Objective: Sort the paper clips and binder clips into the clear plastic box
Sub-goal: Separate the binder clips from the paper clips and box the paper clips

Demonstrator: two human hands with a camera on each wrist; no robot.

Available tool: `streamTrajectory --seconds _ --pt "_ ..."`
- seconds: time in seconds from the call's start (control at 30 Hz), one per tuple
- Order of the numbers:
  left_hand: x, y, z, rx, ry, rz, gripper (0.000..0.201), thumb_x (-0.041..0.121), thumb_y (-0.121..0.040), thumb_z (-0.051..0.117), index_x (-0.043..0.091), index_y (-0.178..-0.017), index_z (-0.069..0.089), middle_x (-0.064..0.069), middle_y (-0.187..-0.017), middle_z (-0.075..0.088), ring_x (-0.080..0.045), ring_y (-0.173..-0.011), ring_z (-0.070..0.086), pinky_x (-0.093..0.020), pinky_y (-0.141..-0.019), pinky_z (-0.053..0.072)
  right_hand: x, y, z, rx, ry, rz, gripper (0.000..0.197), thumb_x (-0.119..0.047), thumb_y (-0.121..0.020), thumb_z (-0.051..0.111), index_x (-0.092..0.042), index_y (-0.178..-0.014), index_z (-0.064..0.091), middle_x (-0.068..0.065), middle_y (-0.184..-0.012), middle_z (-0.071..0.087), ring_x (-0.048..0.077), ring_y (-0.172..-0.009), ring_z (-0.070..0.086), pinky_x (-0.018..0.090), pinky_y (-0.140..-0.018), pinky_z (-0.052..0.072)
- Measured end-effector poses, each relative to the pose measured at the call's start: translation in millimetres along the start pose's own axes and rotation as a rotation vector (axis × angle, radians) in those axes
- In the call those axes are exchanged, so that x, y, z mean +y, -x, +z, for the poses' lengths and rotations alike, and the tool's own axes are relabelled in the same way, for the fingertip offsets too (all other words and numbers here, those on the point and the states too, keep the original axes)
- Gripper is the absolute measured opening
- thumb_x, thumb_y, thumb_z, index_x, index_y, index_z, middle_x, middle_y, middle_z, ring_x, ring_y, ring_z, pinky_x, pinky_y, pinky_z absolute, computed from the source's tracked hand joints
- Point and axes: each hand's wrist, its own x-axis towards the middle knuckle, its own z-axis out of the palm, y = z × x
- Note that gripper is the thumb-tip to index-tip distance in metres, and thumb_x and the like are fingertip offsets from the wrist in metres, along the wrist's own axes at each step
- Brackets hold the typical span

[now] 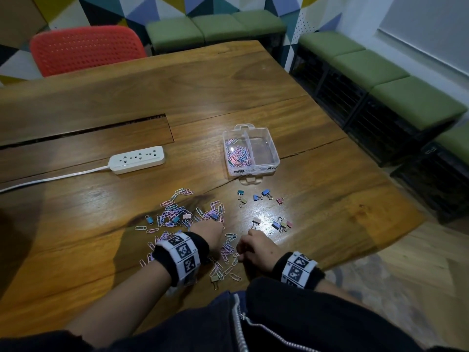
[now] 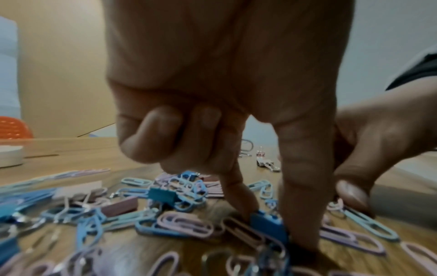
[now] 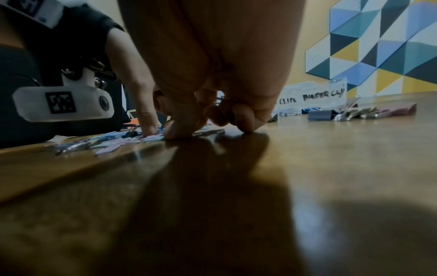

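A clear two-part box [image 1: 272, 144] stands mid-table, with several pastel paper clips [image 1: 238, 154] in its left compartment. Loose paper clips [image 1: 177, 212] and a few binder clips lie in a heap in front of me. My left hand [image 1: 220, 226] reaches into the heap; its thumb and forefinger [image 2: 272, 229] pinch a blue binder clip [image 2: 268, 225] lying on the wood, the other fingers curled. My right hand [image 1: 239, 254] is beside it with curled fingertips [image 3: 176, 133] down on a paper clip [image 3: 208, 131]. More binder clips [image 1: 256, 196] lie right of the heap.
A white power strip [image 1: 137, 160] with its cord lies at the left. A red chair [image 1: 86, 49] stands behind the wooden table [image 1: 330, 199], whose right edge is close. A second group of binder clips [image 1: 281, 224] sits by my right hand. Green benches [image 1: 380, 72] line the wall.
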Motion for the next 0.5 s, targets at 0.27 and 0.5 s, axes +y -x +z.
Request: streamTrajectory --seconds 0.27,0.5 --pt "-6.7 -11.2 -10.1 0.265 0.357 0.074 0.027 0.036 -0.081 0.063 0.019 -0.102 0.06 -0.002 -0.11 0.063 -0.019 -0.105 0.058 -0.031 -0.085 0.047 5.0 -0.9 -3.6 0.028 -0.071 0.023 0.009 -0.009 -0.088 0.049 -0.005 -0.092 0.056 0.014 -0.109 0.054 0.02 -0.093 0.051 0.022 -0.086 0.041" --pt "-3.9 0.0 7.6 0.074 0.072 0.233 0.073 0.044 -0.07 0.072 0.017 -0.13 0.04 -0.004 -0.129 0.049 -0.021 -0.117 0.049 -0.035 -0.1 0.043 9.4 8.5 -32.9 0.093 -0.724 0.223 0.015 -0.001 -0.091 0.043 -0.009 -0.094 0.056 -0.012 -0.078 0.052 0.001 -0.067 0.05 0.006 -0.052 0.04"
